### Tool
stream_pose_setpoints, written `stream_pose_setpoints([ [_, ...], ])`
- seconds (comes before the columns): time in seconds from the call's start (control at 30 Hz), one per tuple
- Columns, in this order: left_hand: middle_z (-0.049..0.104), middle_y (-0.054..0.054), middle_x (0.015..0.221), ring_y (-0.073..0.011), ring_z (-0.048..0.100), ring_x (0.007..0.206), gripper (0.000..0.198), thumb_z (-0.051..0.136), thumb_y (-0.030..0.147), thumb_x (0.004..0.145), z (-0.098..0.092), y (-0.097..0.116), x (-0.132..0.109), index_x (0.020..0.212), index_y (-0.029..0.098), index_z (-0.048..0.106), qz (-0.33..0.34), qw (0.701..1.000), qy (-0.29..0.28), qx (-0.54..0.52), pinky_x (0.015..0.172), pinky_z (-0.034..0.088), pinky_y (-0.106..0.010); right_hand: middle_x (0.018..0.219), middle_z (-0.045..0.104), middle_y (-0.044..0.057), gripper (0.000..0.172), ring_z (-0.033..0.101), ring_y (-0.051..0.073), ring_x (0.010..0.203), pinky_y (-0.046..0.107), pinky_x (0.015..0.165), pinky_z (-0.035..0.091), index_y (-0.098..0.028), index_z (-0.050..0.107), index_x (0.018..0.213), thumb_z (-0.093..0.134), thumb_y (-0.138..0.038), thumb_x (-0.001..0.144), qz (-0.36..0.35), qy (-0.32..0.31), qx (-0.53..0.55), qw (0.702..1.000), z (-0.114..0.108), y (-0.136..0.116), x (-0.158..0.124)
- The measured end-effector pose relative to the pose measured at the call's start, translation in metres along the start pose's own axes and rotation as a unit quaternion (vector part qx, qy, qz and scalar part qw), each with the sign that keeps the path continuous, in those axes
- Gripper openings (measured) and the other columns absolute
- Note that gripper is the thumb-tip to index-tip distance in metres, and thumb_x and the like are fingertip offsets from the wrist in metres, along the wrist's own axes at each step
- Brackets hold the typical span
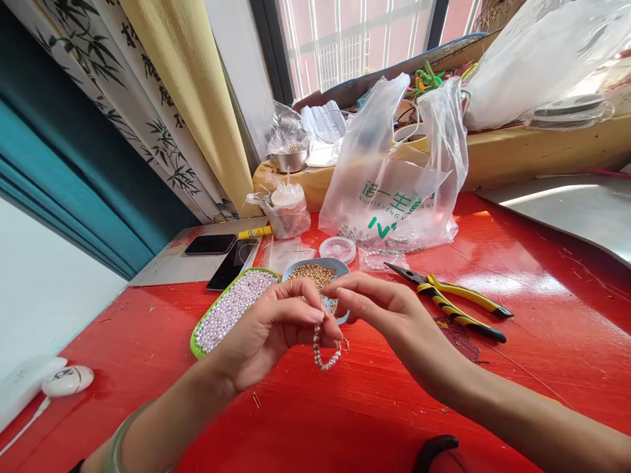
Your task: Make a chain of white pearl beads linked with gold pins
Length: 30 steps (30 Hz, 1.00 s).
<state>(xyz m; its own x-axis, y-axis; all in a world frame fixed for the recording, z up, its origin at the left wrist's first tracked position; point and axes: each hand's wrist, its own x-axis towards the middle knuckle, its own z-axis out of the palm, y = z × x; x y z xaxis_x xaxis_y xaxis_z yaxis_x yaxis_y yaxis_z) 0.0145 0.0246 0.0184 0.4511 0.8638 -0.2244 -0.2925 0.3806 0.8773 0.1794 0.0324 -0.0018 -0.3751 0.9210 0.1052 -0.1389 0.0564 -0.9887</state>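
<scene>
My left hand [280, 322] pinches a small beaded bracelet [326, 362] between thumb and fingers, and its loop of pearly beads hangs below. Close by on the right, my right hand [377, 305] has its thumb and forefinger pressed together near the bracelet's upper end; whatever lies between those fingertips is too small to make out. Behind the hands stands a blue dish [340, 266] of gold beads [313, 272], partly covered by the fingers. To the left is a green tray [197, 348] full of pale pearl beads [236, 305].
Yellow-and-black pliers [458, 302] lie at right. A plastic bag [384, 190] stands at the back beside a clear round lid [338, 249]. Two dark phones [211, 244] and a yellow tube [255, 232] sit back left. A white device [68, 381] is at far left.
</scene>
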Motion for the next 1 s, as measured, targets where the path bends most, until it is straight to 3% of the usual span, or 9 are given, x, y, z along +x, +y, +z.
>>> stream_pose_setpoints([
  [0.17,0.069,0.0,0.065,-0.0092,0.065,0.064,0.007,0.065,0.014,0.073,-0.005,0.005,-0.001,0.068,0.017,0.062,0.052,0.996,0.041,-0.059,0.063,0.052,-0.017,0.079,0.069,0.005,0.031,0.061,0.018,0.083,0.034,0.086,0.041,-0.013,0.069,0.081,0.051,-0.038,0.086,0.11,-0.116,0.101,0.982,0.0,0.017,0.002],
  [0.37,0.069,0.002,0.074,-0.0077,0.064,0.072,0.008,0.062,0.013,0.076,-0.02,0.009,0.008,0.071,0.019,0.06,0.21,0.966,0.144,-0.035,0.071,0.05,-0.017,0.084,0.073,0.012,0.033,0.067,0.018,0.08,0.038,0.086,0.044,-0.01,0.065,0.091,0.048,-0.039,0.087,0.182,-0.189,0.198,0.944,0.001,0.029,0.0],
  [0.5,0.069,0.002,0.077,-0.0087,0.063,0.075,0.008,0.06,0.015,0.078,-0.028,0.006,0.016,0.072,0.019,0.058,0.301,0.93,0.202,0.054,0.071,0.048,-0.021,0.089,0.073,0.013,0.032,0.068,0.017,0.081,0.032,0.08,0.046,-0.01,0.066,0.095,0.048,-0.034,0.087,0.261,-0.19,0.281,0.904,0.001,0.027,0.001],
  [0.63,0.069,0.002,0.077,-0.0098,0.062,0.075,0.008,0.06,0.015,0.08,-0.03,0.004,0.017,0.074,0.02,0.057,0.367,0.895,0.225,0.114,0.07,0.047,-0.022,0.091,0.072,0.013,0.031,0.069,0.016,0.081,0.027,0.076,0.047,-0.009,0.067,0.092,0.043,-0.029,0.089,0.292,-0.173,0.306,0.889,0.002,0.025,0.003],
  [1.0,0.069,0.002,0.076,-0.0083,0.062,0.075,0.013,0.055,0.01,0.081,-0.028,0.009,0.015,0.073,0.02,0.059,0.376,0.891,0.237,0.094,0.069,0.047,-0.019,0.077,0.073,0.009,0.018,0.065,0.009,0.06,0.019,0.059,0.045,-0.01,0.065,0.081,0.053,-0.024,0.081,0.285,-0.134,0.24,0.918,0.005,0.03,0.003],
])
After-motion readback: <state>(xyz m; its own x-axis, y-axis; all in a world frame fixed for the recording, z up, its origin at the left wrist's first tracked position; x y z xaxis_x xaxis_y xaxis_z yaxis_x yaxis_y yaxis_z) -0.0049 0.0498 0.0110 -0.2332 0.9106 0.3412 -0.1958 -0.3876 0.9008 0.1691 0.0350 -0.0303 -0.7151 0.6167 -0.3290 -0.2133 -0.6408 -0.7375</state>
